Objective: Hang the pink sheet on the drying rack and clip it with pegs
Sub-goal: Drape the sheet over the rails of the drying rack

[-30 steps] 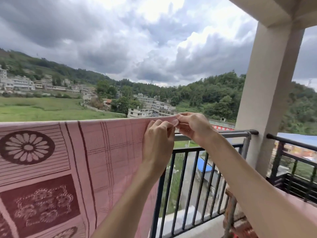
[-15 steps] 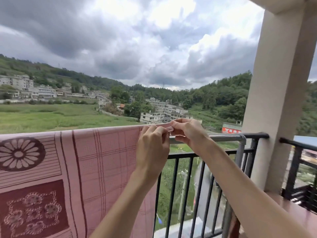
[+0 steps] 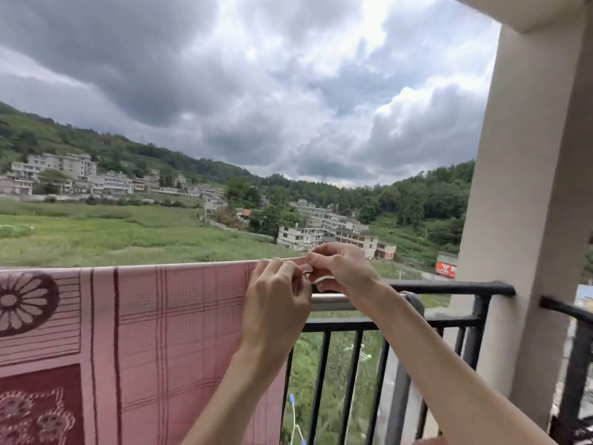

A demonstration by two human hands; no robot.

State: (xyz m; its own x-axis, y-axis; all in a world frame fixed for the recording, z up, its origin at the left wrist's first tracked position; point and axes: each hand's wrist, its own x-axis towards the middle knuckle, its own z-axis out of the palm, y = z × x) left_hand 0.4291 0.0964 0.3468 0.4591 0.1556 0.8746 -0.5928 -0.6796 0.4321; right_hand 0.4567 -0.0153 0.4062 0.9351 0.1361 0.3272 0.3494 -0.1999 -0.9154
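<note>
The pink sheet (image 3: 167,332), with dark red stripes and flower patterns, hangs in front of me and fills the lower left. Its top edge runs level to its right corner. My left hand (image 3: 276,303) pinches that corner from the near side. My right hand (image 3: 341,271) meets it from the right, fingertips closed on the same corner, slightly above the silver bar of the drying rack (image 3: 330,298). A small pale strip shows under my right fingers; I cannot tell whether it is a peg or the sheet's hem.
A black balcony railing (image 3: 449,288) with vertical bars runs behind the rack to a beige pillar (image 3: 529,203) on the right. More railing (image 3: 564,311) continues past the pillar. Beyond lie fields, buildings and wooded hills.
Both hands have stayed on the sheet's top right corner, fingertips working close together. My view has swung up and a little to the right, so the pillar now sits closer.
</note>
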